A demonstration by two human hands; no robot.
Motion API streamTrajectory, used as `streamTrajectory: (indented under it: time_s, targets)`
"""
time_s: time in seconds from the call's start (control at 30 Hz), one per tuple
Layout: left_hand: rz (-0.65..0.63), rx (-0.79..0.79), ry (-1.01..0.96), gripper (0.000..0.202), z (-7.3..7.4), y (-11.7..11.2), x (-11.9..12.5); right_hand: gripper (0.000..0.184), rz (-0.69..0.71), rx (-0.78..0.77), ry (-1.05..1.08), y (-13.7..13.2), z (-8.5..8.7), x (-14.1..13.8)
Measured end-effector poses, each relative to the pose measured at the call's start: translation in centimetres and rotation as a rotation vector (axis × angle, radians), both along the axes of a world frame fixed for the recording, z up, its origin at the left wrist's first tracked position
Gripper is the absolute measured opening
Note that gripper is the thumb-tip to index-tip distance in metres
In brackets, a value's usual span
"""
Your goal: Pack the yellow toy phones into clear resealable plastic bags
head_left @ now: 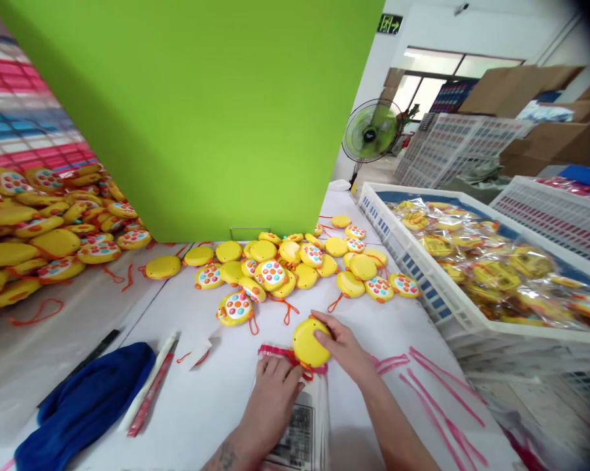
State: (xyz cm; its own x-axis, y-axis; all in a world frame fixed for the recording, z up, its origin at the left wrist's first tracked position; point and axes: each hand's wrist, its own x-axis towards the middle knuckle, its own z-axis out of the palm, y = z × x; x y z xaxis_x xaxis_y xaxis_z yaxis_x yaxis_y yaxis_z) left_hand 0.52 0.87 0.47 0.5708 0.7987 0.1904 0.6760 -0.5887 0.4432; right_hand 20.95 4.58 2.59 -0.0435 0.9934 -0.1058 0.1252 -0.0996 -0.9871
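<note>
In my right hand [341,347] is a round yellow button toy [311,342], its plain back facing up, thumb on top and fingers along the far edge. My left hand [277,386] is closed at the mouth of a clear plastic bag [319,412] with a printed label, on a pile edged in pink-red. Its fingertips are partly hidden and lie close to the toy's lower edge and orange cord. Just beyond, more yellow toys [270,275] are heaped, some showing white faces with coloured buttons, like the single toy [235,307] nearest my hands.
A green board [216,118] stands behind the heap. More toys [54,242] pile up at left. A blue cloth [89,399], a red-and-white stick [150,396] and pink strips [437,405] lie on the table. At right, a white crate [452,333] holds bagged toys.
</note>
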Motion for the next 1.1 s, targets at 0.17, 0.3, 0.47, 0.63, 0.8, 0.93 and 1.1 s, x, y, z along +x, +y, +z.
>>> streamTrajectory:
  time_s: [0.17,0.3,0.47,0.63,0.8,0.93,1.1]
  targets:
    - [-0.008,0.058,-0.036,0.012,-0.3,-0.2,-0.3,0.041,0.150,0.087,-0.201,0.2,-0.3,-2.3]
    - [0.053,0.169,-0.192,0.015,-0.6,-0.3,-0.6,0.040,0.398,0.153,-0.298,-0.5,0.4,-4.1]
    - [0.070,0.135,-0.221,0.017,-0.9,0.0,-0.8,0.043,0.150,0.196,-0.453,-0.9,0.7,-3.2]
    - [0.058,-0.080,-0.268,0.013,-0.9,0.3,-0.9,0.047,-0.006,0.023,-0.756,-2.2,0.8,-0.8]
    - [0.046,-0.267,-0.301,0.015,1.1,0.7,-1.0,0.042,0.057,0.006,-0.625,-4.0,-0.7,-2.0]
    - [0.053,-0.397,-0.305,0.021,3.4,0.8,-0.9,0.041,-0.005,0.030,-0.504,-4.1,-0.9,-3.5]
    - [0.005,-0.350,-0.327,0.019,4.3,0.8,-1.1,0.037,-0.106,0.045,-0.259,-3.8,0.7,-4.5]
